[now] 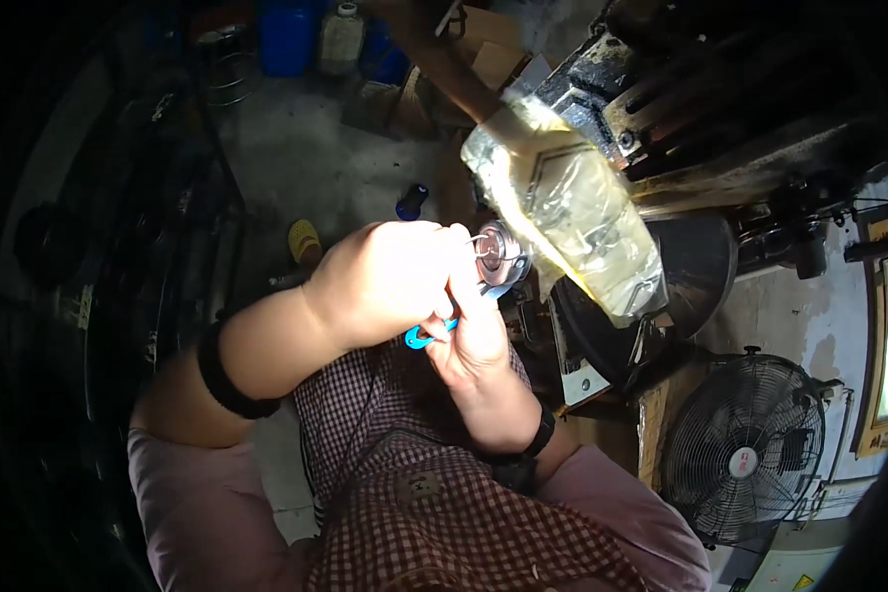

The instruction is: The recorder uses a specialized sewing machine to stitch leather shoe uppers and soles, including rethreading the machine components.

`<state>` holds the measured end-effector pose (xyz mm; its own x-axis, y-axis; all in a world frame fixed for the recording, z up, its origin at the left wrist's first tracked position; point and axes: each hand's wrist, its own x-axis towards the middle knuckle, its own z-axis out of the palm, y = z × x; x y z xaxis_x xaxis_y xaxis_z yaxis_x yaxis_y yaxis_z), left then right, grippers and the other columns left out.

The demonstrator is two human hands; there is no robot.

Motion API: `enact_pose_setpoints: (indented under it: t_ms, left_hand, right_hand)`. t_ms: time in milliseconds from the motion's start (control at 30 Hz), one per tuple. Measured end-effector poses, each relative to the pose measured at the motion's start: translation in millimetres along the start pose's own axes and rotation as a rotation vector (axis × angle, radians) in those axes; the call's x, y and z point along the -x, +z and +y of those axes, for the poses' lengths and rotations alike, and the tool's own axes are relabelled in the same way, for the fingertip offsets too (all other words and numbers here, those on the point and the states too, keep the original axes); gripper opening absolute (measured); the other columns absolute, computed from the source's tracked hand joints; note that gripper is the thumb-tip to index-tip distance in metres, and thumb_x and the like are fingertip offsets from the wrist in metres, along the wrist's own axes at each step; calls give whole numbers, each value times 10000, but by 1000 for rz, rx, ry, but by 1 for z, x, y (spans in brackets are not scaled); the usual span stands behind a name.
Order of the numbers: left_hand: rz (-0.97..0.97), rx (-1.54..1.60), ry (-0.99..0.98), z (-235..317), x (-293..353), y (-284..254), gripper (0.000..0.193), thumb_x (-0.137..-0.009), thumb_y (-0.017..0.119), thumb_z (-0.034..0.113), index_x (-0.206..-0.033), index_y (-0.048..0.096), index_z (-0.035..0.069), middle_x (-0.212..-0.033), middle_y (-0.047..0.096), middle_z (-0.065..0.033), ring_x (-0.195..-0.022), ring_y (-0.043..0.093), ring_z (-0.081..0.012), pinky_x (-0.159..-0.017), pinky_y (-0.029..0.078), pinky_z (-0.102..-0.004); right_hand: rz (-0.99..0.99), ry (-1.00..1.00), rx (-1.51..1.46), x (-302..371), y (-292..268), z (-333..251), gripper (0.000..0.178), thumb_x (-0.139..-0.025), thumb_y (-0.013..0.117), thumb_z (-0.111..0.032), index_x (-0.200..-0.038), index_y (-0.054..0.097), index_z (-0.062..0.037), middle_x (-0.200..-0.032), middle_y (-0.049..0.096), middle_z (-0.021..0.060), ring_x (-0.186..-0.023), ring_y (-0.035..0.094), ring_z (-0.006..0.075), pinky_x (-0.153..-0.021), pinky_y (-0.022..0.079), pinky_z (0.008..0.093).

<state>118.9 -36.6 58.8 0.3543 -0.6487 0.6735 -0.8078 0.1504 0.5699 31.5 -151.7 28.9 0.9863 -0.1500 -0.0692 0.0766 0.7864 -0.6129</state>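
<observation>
A large clear plastic bottle (572, 217) of yellowish liquid lies tilted in front of me, its mouth (500, 253) toward my chest. The mouth has a metal seal with a pull ring. My left hand (385, 281) is closed about the bottle's neck, fingers at the ring. Just below it, my right hand (474, 335) grips a blue-handled tool (426, 335), whose tip lies against the rim of the mouth. Both hands touch each other at the neck; the tool's tip is partly hidden by fingers.
A dark greasy machine (681, 89) stands behind the bottle, with a round black disc (705, 261) under it. A standing fan (750, 449) is at lower right. On the concrete floor are blue canisters (286, 35), a small dark bottle (411, 202) and a yellow object (304, 240).
</observation>
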Motion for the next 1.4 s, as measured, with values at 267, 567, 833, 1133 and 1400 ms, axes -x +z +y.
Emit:
enact_pose_setpoints:
  t_ms: [267, 567, 833, 1133, 1400]
  left_hand:
    - [-41, 115, -263, 16, 1, -1, 211, -732, 622, 125, -884, 561, -8, -761, 573, -123, -642, 610, -253, -581, 527, -331]
    - [23, -111, -179, 10, 1, 4, 349, -725, 624, 123, -1039, 615, -27, -828, 623, -147, -743, 642, -266, -631, 552, -330]
    - [151, 128, -251, 10, 27, -12, 91, -805, 562, -15, -795, 650, -33, -701, 650, -136, -609, 641, -233, -555, 497, -303]
    - [168, 352, -606, 58, 98, 33, 133, -878, 597, 72, -814, 636, -38, -643, 605, -119, -533, 576, -161, -495, 428, -280]
    - [-41, 206, -457, 107, 86, 104, 82, -838, 600, 24, -891, 643, -22, -676, 614, -129, -546, 575, -215, -503, 441, -309]
  right_hand:
    - [-85, 108, -113, 2, -15, 1, 367, -987, 455, -266, -1347, 396, -219, -909, 541, -17, -606, 446, 24, -425, 334, 156]
    - [-157, 56, -389, -6, -15, 8, 354, -970, 492, -229, -1313, 451, -155, -1338, 476, 19, -642, 473, 39, -554, 439, 191]
    - [-55, 91, -195, 1, 9, 16, 307, -868, 586, 14, -1167, 516, -3, -964, 603, 75, -660, 564, 101, -571, 477, 200]
    - [6, 64, 776, 73, -33, -17, 652, -716, 720, 92, -1300, 442, 17, -1220, 532, 112, -785, 545, 48, -631, 445, 173]
    - [-59, -143, 1189, 150, -58, -87, 381, -670, 816, -43, -1025, 677, -49, -949, 672, 48, -795, 617, 82, -621, 451, 184]
